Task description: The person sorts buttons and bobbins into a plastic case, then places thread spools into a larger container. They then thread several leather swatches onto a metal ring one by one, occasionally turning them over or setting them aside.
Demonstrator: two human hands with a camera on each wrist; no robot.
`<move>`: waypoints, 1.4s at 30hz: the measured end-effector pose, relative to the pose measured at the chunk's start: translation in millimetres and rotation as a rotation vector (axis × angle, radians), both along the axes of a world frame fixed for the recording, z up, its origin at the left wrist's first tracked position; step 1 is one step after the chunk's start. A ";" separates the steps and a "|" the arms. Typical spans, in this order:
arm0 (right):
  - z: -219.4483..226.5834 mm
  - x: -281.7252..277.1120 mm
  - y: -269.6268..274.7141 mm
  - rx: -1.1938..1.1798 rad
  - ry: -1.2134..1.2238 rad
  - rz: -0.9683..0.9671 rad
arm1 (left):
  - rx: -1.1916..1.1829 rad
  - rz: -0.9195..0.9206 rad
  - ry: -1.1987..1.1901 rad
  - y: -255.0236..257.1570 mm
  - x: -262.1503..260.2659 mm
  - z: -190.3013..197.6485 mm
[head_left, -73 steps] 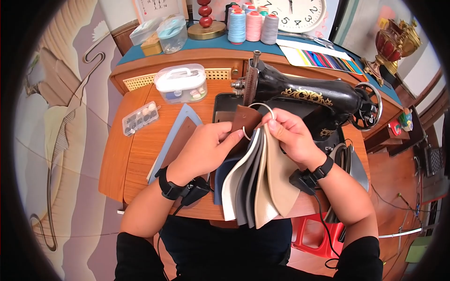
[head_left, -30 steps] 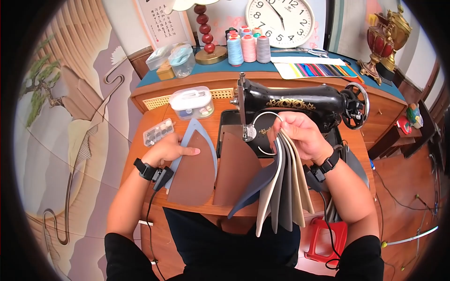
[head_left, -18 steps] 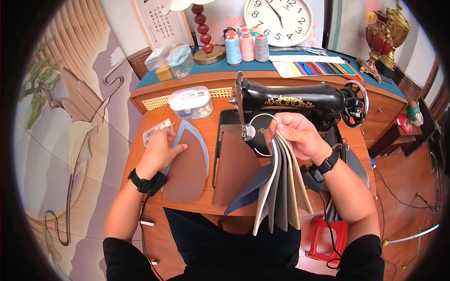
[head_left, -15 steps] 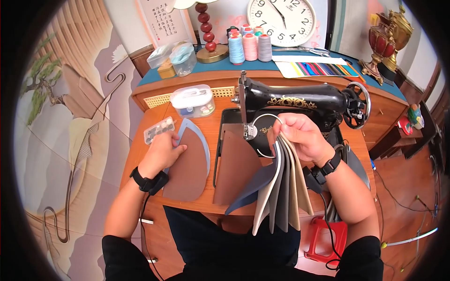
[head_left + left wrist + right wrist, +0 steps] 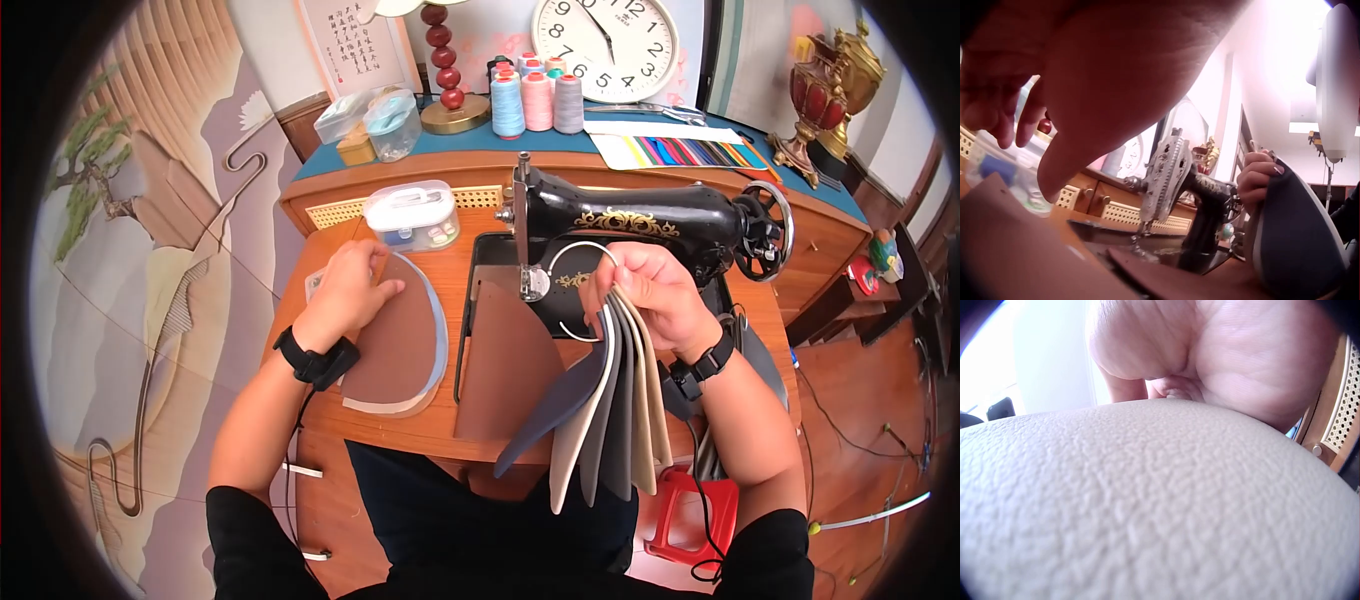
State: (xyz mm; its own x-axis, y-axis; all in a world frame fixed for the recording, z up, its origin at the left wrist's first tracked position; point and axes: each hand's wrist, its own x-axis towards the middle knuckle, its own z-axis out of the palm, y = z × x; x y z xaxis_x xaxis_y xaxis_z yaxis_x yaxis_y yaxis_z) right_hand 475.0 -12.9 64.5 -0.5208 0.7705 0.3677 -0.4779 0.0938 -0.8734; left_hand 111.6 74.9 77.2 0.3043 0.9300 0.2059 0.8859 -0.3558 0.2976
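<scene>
At the worktop's [image 5: 425,430] five o'clock, leathery swatches [image 5: 622,400] hang from the right hand [image 5: 660,300], fingers pinching them near the ring [image 5: 585,244]; likely light, floppy, best held there. Toward nine, the left hand's [image 5: 345,290] loosely spread fingers overlie a brown piece [image 5: 400,340].

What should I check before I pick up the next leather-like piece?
1. Right hand gripping the swatches: ok.
2. Ring open: ok, a gap shows at its side.
3. Every swatch threaded on the ring: cannot tell, fingers cover the join.
4. Left hand free: ok, nothing held; it is over the left stack.
5. Left stack squared up: not ok, blue and pale edges stick out under the brown.
</scene>
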 end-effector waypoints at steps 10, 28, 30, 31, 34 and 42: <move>2.1 3.0 2.4 0.018 0.034 -0.057 | -0.688 -0.268 -0.849 30.9 73.6 -14.8; 40.3 -27.2 -18.2 -0.102 -0.651 -0.340 | -1.043 -0.666 -0.649 10.4 71.9 -17.2; 12.4 -39.8 -6.0 -0.123 -0.527 -0.409 | -1.005 -0.749 -0.526 -2.9 74.5 -13.6; 0.6 -40.7 0.7 -0.086 -0.448 -0.425 | -1.016 -0.775 -0.513 -8.9 75.5 -14.2; -24.4 -36.8 12.5 -0.045 -0.341 -0.446 | -0.894 -0.754 -0.404 -22.2 84.1 -10.5; -37.7 -37.9 12.8 0.052 -0.339 -0.407 | -0.850 -0.636 -0.716 -27.6 92.5 -37.7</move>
